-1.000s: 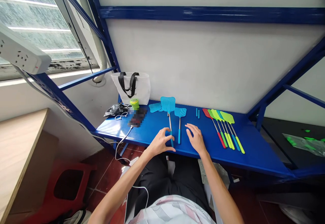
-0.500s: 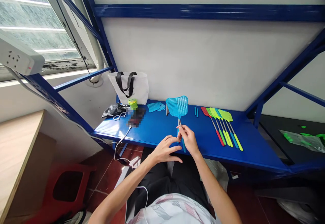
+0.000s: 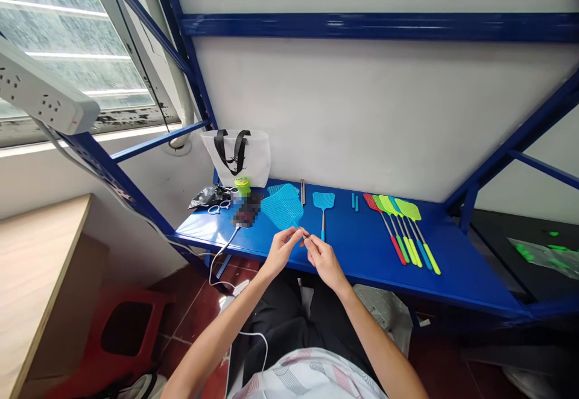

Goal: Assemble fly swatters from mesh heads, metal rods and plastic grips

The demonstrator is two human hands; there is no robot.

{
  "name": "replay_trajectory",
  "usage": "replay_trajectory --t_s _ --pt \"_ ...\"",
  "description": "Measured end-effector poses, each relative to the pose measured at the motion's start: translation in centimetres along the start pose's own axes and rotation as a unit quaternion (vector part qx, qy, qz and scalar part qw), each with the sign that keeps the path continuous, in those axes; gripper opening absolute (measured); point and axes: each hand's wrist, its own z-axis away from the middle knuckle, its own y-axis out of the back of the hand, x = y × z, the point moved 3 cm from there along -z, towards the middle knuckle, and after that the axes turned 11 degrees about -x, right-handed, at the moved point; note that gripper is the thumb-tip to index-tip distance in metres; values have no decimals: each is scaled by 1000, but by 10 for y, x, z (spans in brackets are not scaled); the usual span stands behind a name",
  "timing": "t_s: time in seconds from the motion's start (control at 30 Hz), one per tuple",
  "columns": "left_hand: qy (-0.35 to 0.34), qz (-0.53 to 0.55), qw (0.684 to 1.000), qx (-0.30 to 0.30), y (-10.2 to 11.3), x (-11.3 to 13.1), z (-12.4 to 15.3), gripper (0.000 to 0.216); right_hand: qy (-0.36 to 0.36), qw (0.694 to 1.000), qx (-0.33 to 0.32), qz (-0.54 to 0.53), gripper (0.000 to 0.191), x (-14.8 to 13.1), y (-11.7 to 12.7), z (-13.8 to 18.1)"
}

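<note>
A blue fly swatter is held above the table's front part, its mesh head tilted up and to the left. My left hand pinches it at the neck, just below the head. The fingertips of my right hand are closed on its shaft, close beside the left fingertips; most of the shaft is hidden. Behind my right hand another blue fly swatter lies on the table, with a metal shaft and blue handle. Loose blue swatter heads lie partly behind the held one, beside thin metal rods.
On the blue table, two blue handles lie right of centre. Several coloured fly swatters lie in a row farther right. At left are a white bag, a green tub, scissors and a blurred-out device with a cable.
The held swatter has moved left and its head now leans left, uncovering the swatter on the table. My left fingers, spread before, have closed on its neck.
</note>
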Motion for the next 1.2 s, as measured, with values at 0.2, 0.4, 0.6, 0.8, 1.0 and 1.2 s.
replay_trajectory --t_s 0.2,0.4,0.6,0.8,1.0,1.2 --pt "-6 27 996 85 1 1 2 46 0 999 15 51 51 -1 -7 0" --pt "-59 73 974 205 58 12 -5 43 -22 989 -59 134 47 -16 0 10" --pt "-130 127 911 370 170 30 3 38 -101 946 -106 291 42 -13 76 28" --pt "-164 118 917 344 182 41 3 43 -129 964 -119 197 49 12 147 56" --pt "-91 113 957 251 129 26 -14 56 -113 979 -42 164 52 22 175 72" --pt "-71 102 961 245 112 20 -14 54 -97 975 -1 199 49 11 172 72"
